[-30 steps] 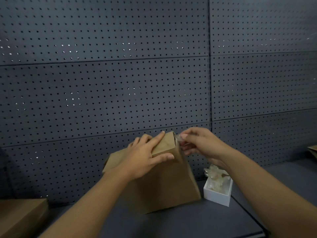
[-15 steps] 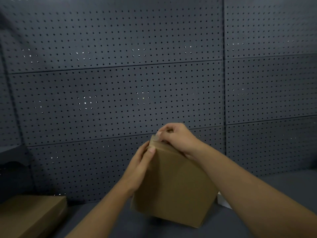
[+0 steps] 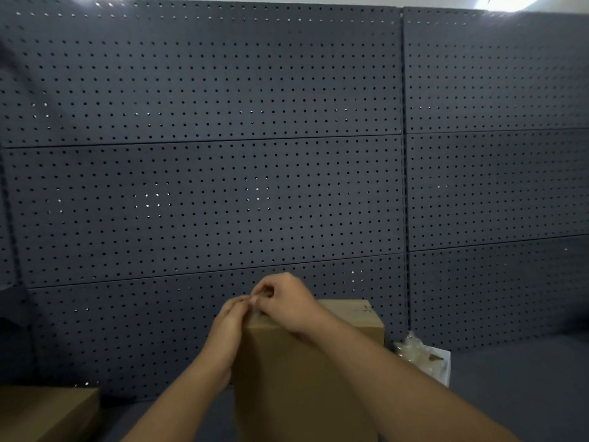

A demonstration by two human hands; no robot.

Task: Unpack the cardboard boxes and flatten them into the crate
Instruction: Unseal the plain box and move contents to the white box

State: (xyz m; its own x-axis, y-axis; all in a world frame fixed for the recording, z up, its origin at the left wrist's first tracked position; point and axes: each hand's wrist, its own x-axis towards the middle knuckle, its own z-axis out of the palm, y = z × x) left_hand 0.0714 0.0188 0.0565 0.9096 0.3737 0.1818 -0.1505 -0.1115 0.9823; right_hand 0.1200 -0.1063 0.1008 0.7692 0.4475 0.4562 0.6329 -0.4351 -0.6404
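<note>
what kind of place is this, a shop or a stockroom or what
Probably a stockroom or shop shelving bay, though I can't be sure. Dark pegboard panels form the back wall, a shelf runs below them, and both hands work at the top of a cardboard box, with another at left.

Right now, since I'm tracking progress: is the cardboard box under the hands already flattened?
No: the cardboard box stands upright with full sides while both hands work at its top edge.
</note>
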